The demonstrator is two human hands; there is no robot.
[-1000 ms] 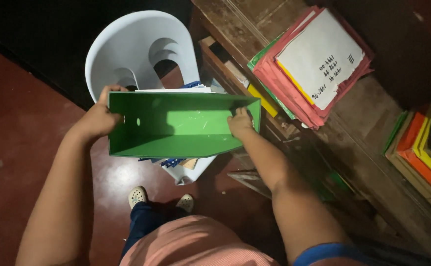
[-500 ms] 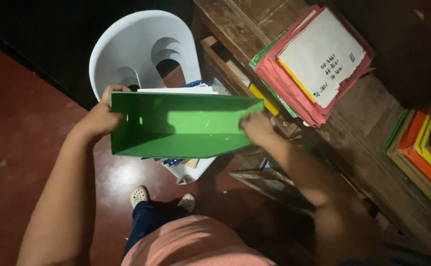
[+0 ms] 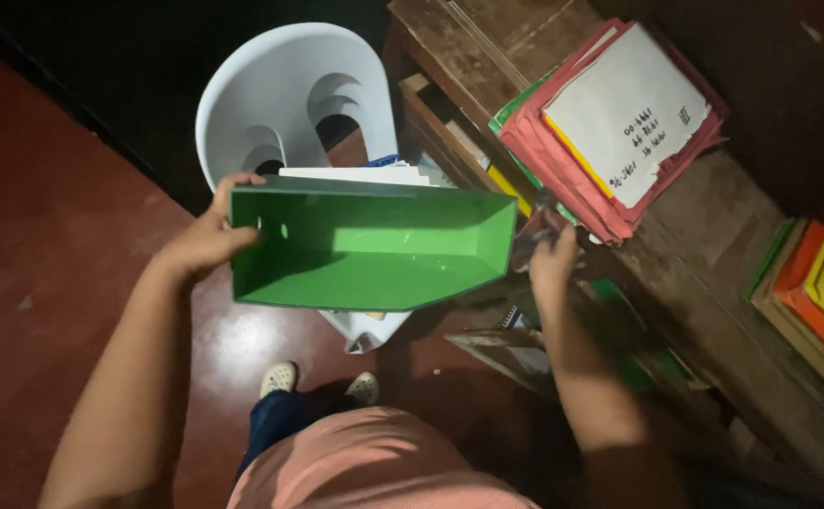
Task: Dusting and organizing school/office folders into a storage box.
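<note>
Seen from above, the left hand (image 3: 212, 240) grips one end of an empty green file box (image 3: 369, 247), held over a white plastic chair (image 3: 285, 94). The right hand (image 3: 551, 256), blurred beside the box's other end, grip unclear, nears red folders (image 3: 610, 123) on the wooden shelf's (image 3: 704, 236) edge. Held single-handed, the box may tip.
</note>
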